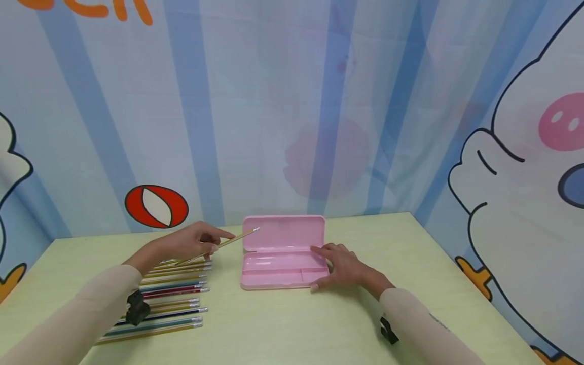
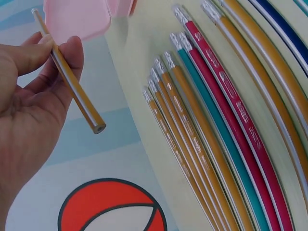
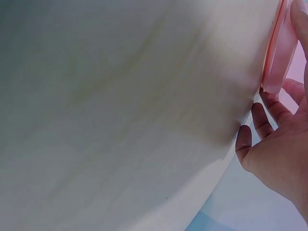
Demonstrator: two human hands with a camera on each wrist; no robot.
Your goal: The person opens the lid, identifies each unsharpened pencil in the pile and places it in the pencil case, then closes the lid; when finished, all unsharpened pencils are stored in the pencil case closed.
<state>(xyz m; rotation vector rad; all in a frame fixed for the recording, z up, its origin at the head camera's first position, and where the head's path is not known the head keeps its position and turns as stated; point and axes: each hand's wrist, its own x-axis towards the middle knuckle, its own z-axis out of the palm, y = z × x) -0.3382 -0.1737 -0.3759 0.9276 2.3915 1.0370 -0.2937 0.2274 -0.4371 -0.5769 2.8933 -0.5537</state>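
My left hand [image 1: 189, 242] pinches a yellow pencil [image 2: 77, 94] between thumb and fingers, raised over the far end of a row of pencils [image 1: 175, 290]. Its white eraser end points right and overlaps the lid of a pink pencil case [image 1: 284, 233] in the head view. The flat, unsharpened end shows in the left wrist view. The case lies with its lid up, its long and small compartments bare. At the case's right side, my right hand [image 1: 344, 266] holds it, thumb at the front corner and index finger near the hinge; the other fingers sit beside it [image 3: 284, 149].
The row holds several yellow, teal, red and dark blue pencils, eraser ends toward the case. A pale yellow table [image 1: 274, 324] carries everything. Behind it hangs a blue-striped curtain [image 1: 255, 111] with cartoon prints.
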